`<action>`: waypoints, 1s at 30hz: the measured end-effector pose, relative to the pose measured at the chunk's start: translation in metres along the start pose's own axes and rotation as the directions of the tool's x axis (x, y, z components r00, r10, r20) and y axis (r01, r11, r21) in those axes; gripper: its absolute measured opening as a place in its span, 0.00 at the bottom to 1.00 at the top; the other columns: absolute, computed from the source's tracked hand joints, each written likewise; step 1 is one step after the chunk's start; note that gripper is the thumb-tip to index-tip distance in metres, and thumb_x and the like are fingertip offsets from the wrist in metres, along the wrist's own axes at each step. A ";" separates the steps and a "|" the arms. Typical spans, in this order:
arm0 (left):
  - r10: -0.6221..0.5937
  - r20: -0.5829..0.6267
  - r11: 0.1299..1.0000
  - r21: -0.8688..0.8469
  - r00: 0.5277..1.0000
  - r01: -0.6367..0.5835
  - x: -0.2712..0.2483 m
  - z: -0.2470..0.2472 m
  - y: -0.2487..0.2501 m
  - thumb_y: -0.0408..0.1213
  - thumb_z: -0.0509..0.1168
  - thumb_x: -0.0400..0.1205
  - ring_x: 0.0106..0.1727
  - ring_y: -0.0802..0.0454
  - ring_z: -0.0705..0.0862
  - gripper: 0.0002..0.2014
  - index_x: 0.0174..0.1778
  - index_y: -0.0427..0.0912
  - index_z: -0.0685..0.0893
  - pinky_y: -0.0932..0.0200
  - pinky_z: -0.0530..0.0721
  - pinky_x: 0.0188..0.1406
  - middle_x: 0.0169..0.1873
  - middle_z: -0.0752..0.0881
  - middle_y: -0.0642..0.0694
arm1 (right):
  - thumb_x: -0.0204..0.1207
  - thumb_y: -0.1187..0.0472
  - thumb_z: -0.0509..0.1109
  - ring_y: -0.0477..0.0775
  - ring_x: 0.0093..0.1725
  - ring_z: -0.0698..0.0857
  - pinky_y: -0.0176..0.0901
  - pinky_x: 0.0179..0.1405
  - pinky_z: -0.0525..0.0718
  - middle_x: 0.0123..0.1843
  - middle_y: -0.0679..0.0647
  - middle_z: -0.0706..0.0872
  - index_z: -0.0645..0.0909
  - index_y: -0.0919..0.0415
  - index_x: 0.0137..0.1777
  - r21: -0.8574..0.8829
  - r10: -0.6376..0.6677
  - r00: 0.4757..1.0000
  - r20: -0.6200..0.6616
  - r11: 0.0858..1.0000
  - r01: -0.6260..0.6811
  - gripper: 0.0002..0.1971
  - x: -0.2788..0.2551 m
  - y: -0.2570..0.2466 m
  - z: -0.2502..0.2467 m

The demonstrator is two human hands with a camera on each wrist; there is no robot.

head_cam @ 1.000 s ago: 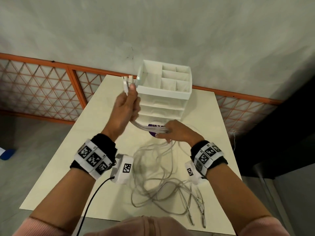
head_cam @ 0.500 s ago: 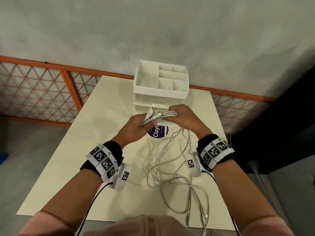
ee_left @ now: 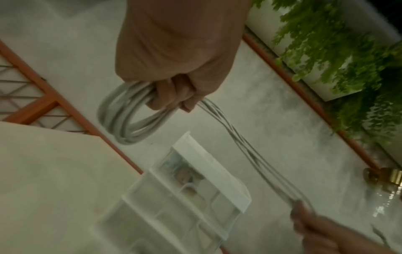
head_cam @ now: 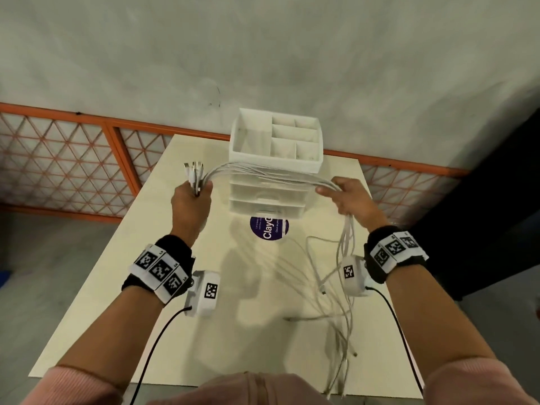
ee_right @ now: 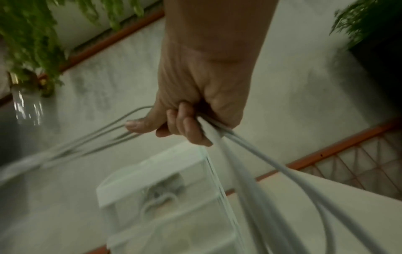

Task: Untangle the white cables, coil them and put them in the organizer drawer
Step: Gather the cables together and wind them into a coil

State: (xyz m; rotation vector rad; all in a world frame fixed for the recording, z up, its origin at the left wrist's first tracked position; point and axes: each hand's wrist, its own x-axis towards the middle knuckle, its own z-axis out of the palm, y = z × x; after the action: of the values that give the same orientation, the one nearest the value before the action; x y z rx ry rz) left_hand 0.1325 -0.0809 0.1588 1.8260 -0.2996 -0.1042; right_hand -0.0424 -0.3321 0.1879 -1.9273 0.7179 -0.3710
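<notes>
left hand is fisted round the plug ends of the white cables, with a loop or two already gathered in the fist going by the left wrist view, and right hand has its fingers curled round the same bundle further along, so a span hangs stretched between them right in front of the organizer. everything past the right hand drops loose onto the bench in a messy spread, some ends dangling off the near edge. biggest risk imo is those loose tails are still crossed over each other, so winding now could pull a knot tight. the span also sits close to the organizer top, so a careless swing might snag it or shove the thing. drawers all look shut too, so someone's gotta free a hand later.
</notes>
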 end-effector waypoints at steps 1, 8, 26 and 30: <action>-0.033 0.043 0.995 0.094 0.999 0.029 -0.001 0.001 -0.006 0.35 0.67 0.81 0.28 0.48 0.71 0.18 0.25 0.42 0.71 0.59 0.68 0.29 0.22 0.71 0.49 | 0.70 0.50 0.77 0.40 0.17 0.65 0.32 0.15 0.64 0.21 0.44 0.67 0.77 0.58 0.35 -0.040 -0.019 0.999 -0.027 0.999 0.018 0.15 0.001 -0.010 -0.004; 0.138 0.182 0.963 -0.256 0.974 -0.089 -0.026 0.016 0.006 0.37 0.78 0.71 0.33 0.62 0.77 0.21 0.51 0.53 0.74 0.70 0.75 0.36 0.35 0.79 0.57 | 0.84 0.46 0.56 0.49 0.27 0.73 0.41 0.34 0.70 0.24 0.47 0.74 0.86 0.57 0.35 -0.419 -0.158 0.986 0.052 0.893 0.166 0.24 -0.001 -0.048 0.007; 0.431 0.095 0.899 0.037 0.897 -0.436 -0.027 0.035 0.052 0.43 0.60 0.85 0.20 0.63 0.75 0.15 0.55 0.34 0.82 0.73 0.71 0.22 0.21 0.75 0.51 | 0.73 0.47 0.73 0.44 0.23 0.74 0.32 0.30 0.74 0.24 0.52 0.74 0.76 0.60 0.29 -0.143 0.006 0.947 0.322 0.989 0.042 0.19 -0.019 -0.004 0.027; 0.385 0.040 0.922 0.032 0.922 -0.386 -0.018 0.024 0.063 0.44 0.61 0.85 0.26 0.54 0.71 0.13 0.46 0.37 0.79 0.75 0.72 0.25 0.24 0.73 0.53 | 0.72 0.52 0.75 0.43 0.28 0.77 0.33 0.33 0.74 0.27 0.49 0.77 0.73 0.57 0.29 -0.198 0.079 0.973 0.215 0.979 -0.036 0.17 -0.019 0.036 0.028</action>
State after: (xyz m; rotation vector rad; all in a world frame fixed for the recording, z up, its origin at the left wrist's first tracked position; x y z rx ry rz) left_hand 0.1002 -0.1140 0.2111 1.7719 -0.6835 0.1491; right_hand -0.0533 -0.3117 0.1444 -2.0848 0.6798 -0.0473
